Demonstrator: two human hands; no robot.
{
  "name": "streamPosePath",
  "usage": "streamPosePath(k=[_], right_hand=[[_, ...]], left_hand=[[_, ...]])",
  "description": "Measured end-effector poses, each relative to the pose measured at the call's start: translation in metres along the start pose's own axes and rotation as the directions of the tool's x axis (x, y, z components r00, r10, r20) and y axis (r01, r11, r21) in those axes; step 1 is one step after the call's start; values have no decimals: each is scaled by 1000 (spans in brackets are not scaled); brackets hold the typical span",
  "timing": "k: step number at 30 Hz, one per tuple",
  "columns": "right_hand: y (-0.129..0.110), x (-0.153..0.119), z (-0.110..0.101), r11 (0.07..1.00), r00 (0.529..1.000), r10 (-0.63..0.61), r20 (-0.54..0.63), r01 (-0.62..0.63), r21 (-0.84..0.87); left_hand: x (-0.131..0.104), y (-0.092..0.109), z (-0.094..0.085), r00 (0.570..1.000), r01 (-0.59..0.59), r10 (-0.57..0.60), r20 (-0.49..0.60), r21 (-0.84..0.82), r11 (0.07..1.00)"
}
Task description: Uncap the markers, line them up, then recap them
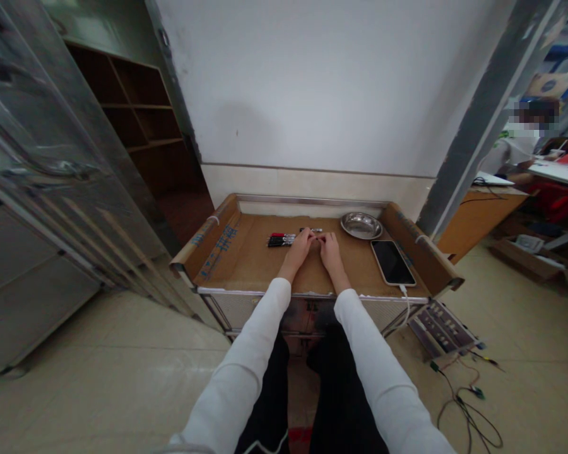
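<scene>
Apparently a pen [315, 231] is pinched between the fingertips of the left hand [300, 248] and right hand [330, 250], both closed on it as if for a two-handed pull, while more markers [280, 239] are kept just left of the left hand.

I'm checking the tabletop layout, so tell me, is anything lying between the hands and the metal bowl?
Nothing visible does. The right hand sits just left of the metal bowl, with bare tabletop between. The phone lies nearer the person, off that line.
</scene>
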State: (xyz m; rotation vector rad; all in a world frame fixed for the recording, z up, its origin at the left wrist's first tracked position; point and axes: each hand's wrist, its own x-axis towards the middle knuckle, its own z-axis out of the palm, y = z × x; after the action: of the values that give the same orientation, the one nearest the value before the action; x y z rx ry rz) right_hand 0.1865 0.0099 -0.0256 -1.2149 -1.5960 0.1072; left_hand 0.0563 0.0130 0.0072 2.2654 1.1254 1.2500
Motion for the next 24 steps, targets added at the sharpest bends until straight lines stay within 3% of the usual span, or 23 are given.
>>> streamPosePath(k=[5,12,17,24], right_hand=[[-4,0,-1,997,1000,-7,17,6,79],[-9,-2,-3,999,998,15,54,-17,44],[-12,-2,-10,998,997,68,-26,-68,-17],[-19,-4,-14,993,992,87,-86,-93,-70]], left_hand=[[-1,-3,0,1000,24,-24,-1,26,999],[-2,-3,2,999,37,-37,-4,246,969],[-1,-4,10,1000,-17,18,1,392,920],[0,-9,14,998,-27,5,56,400,916]])
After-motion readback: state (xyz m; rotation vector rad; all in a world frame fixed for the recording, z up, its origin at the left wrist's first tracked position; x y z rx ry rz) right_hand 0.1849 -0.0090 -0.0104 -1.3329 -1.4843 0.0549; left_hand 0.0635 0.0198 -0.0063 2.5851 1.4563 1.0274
